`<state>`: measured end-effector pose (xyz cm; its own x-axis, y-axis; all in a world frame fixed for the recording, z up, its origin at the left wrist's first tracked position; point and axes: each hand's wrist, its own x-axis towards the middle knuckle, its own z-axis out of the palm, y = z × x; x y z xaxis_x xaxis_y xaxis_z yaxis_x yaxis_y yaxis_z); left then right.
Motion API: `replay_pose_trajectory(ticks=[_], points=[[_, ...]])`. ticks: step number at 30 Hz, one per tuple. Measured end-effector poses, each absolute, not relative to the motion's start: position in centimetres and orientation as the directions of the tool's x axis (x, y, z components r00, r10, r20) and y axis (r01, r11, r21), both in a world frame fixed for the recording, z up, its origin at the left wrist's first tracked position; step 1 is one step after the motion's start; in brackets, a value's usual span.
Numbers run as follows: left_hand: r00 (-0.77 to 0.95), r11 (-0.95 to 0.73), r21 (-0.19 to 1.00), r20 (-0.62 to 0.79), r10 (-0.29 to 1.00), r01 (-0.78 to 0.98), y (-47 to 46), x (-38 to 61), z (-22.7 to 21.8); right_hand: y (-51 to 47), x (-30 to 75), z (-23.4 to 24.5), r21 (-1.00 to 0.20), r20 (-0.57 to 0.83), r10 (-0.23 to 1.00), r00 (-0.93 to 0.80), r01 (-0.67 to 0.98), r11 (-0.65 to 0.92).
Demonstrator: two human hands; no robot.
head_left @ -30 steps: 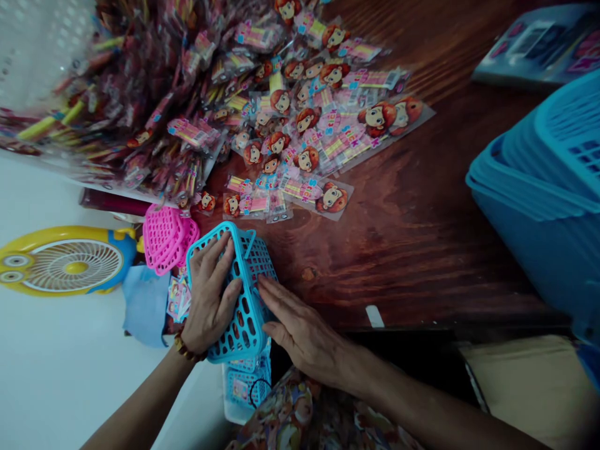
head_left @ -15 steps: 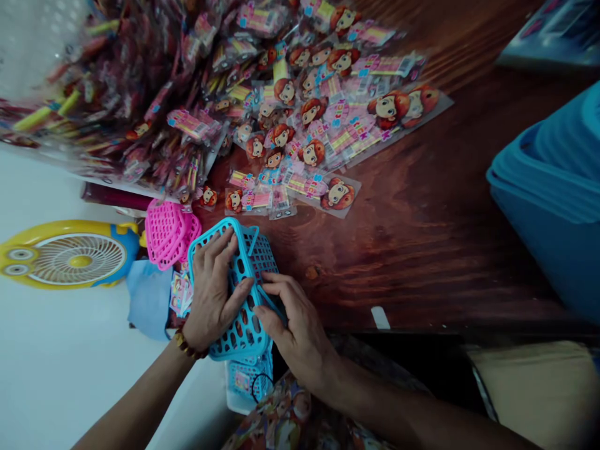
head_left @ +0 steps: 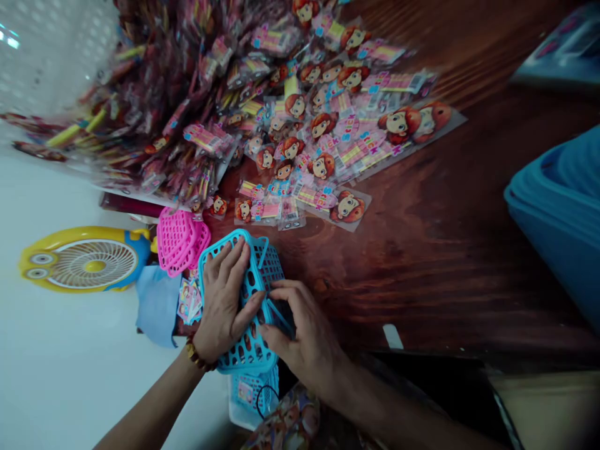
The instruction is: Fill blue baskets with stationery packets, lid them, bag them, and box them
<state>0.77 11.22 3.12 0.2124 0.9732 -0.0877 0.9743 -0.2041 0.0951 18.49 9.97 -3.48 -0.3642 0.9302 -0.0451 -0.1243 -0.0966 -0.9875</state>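
A small blue plastic basket (head_left: 262,269) lies on its side at the near edge of a dark wooden table (head_left: 422,250). My left hand (head_left: 225,300) rests across the basket with the fingers spread over its mesh, gripping it. My right hand (head_left: 300,331) is curled at the basket's right side, fingers pinching its thin blue handle. Another blue basket (head_left: 248,394) with small packets inside sits just below the held one. A heap of clear packets printed with red-haired cartoon faces (head_left: 281,125) spreads over the table beyond the hands.
Pink plastic baskets (head_left: 180,240) lie left of the blue one. A yellow and blue fan (head_left: 87,259) stands at far left by a light blue cloth (head_left: 157,303). A large blue crate (head_left: 557,212) fills the right edge. A white mesh bin (head_left: 51,56) is at top left.
My right hand went from lying flat beside the basket to curling its fingers onto the basket's handle. My left hand stayed on the basket. The view shifted slightly.
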Motion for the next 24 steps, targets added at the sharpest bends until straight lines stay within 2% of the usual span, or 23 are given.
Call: replay_pose_trajectory(ticks=[3,5,7,11,14,18,24], points=[[0.207,-0.199,0.107,-0.071,0.976,0.974,11.2,0.7,3.0,13.9,18.7,-2.7,-0.987,-0.066,0.959,-0.276,-0.123,-0.103],[0.206,-0.198,0.113,-0.062,0.977,0.974,11.2,0.7,3.0,17.4,17.7,-2.3,-0.984,-0.003,0.982,-0.19,-0.176,-0.037],[0.206,-0.199,0.11,-0.056,0.977,0.974,11.1,0.7,2.9,20.4,16.0,-2.2,-0.986,0.017,0.969,-0.246,-0.163,-0.024],[0.219,-0.215,0.087,-0.046,0.975,0.973,11.1,0.6,2.8,23.3,12.8,-2.4,-0.998,-0.046,0.848,-0.528,0.052,-0.021],[0.23,-0.226,0.082,-0.044,0.972,0.971,11.2,0.6,2.8,22.9,12.1,-2.7,-0.987,-0.051,0.834,-0.55,0.156,0.043],[0.225,-0.221,0.081,-0.045,0.973,0.972,11.3,0.6,2.8,22.4,12.2,-3.0,-0.985,-0.036,0.839,-0.544,0.16,0.061],[0.223,-0.22,0.076,-0.034,0.974,0.973,11.2,0.5,2.7,23.2,11.8,-3.6,-0.998,-0.01,0.829,-0.56,0.051,0.022]])
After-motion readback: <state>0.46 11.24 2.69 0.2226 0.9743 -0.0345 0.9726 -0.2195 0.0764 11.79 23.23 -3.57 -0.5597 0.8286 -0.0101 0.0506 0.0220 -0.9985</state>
